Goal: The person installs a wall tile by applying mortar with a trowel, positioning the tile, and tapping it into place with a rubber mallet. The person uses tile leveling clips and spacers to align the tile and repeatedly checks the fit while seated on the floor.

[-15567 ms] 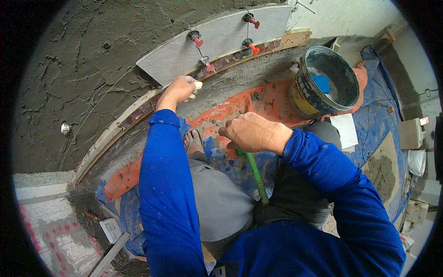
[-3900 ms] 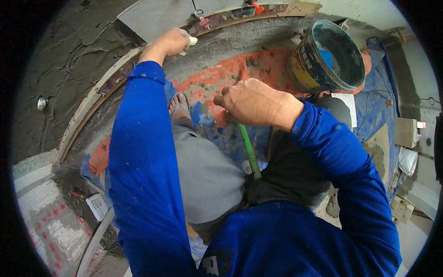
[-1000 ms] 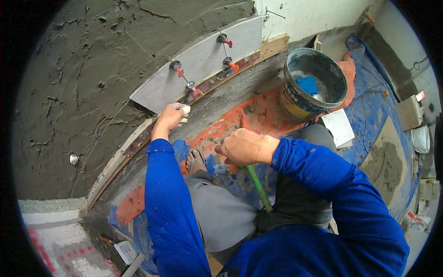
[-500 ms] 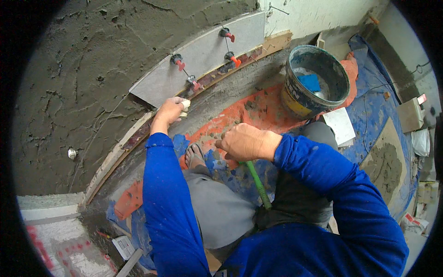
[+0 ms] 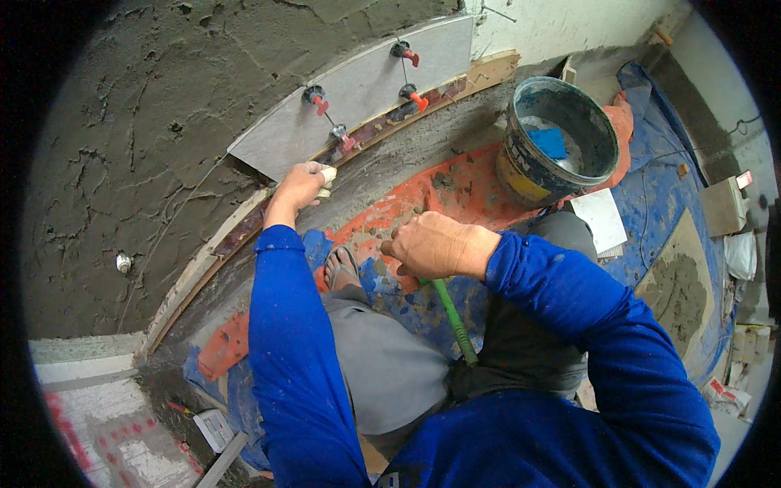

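Observation:
My left hand (image 5: 297,195) is at the lower left corner of a grey wall tile (image 5: 281,134), just above a curved wooden strip (image 5: 203,254). Its fingers are bent, with something cream-coloured (image 5: 327,184) at the tips; whether this is a held piece or a finger covering is unclear. Several black clips with red handles (image 5: 320,102) sit along the tile joints. My right hand (image 5: 443,246) is closed in a fist over the floor sheet, its contents hidden. Just below it a green ribbed handle (image 5: 454,321) slants toward my lap; whether the fist grips it cannot be made out.
Wet grey mortar (image 5: 138,154) coats the wall. A dark bucket (image 5: 521,163) with a blue sponge (image 5: 549,144) stands at right, near white tile sheets (image 5: 598,220). A mortar-smeared board (image 5: 674,285) lies on blue sheeting (image 5: 651,199). Orange sheeting (image 5: 468,183) covers the floor below the wall.
The view has shifted slightly. My left hand stays by the tile's lower corner, and my right fist and the green handle keep nearly the same place.

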{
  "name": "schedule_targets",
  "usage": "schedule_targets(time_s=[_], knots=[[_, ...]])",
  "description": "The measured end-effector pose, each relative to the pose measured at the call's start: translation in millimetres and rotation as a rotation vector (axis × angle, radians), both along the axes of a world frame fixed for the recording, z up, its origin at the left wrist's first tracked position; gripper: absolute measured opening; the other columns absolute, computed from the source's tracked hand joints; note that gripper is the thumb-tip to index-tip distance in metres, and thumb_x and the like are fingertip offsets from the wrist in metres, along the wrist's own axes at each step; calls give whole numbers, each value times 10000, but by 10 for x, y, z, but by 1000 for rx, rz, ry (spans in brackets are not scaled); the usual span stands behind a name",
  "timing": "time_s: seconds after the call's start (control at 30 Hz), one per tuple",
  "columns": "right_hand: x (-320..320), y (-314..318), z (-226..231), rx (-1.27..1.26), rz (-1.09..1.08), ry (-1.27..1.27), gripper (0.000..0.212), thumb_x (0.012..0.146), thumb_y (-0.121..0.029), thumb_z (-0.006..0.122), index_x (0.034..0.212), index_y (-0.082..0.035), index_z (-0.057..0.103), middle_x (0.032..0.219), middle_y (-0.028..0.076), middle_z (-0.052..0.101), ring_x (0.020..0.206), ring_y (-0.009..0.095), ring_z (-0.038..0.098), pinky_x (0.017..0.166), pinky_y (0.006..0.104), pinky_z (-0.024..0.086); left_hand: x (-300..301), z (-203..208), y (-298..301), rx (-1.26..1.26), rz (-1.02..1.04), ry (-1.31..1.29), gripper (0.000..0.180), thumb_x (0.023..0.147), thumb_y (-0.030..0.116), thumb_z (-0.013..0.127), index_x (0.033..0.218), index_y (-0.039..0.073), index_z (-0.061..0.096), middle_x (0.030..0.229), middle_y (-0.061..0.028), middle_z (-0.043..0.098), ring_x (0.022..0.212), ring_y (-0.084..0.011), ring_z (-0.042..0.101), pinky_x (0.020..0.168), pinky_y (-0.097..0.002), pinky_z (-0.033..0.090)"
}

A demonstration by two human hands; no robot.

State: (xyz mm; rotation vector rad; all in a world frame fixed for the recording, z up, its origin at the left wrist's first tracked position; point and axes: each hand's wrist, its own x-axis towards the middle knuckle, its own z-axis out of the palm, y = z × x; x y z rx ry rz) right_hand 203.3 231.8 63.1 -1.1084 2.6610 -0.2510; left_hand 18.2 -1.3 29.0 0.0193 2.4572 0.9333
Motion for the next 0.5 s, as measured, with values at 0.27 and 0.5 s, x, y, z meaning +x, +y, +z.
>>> schedule_targets(time_s=[0.27,0.5], knots=[[17,1,-49,-13,-37,15,234,848,-254,678,974,-64,730,884,132,741,845,301,739,709,432,581,36,44,19,15,2,-18,362,939,205,593,1265,66,667,1090,-77,720,954,-199,691,770,-381,583],[5,2,-57,-29,-28,10,321,744,-252,794,989,-57,726,889,127,742,847,309,741,711,432,584,38,46,22,20,1,-11,358,928,207,606,1252,71,674,1082,-62,721,926,-184,685,751,-366,570]])
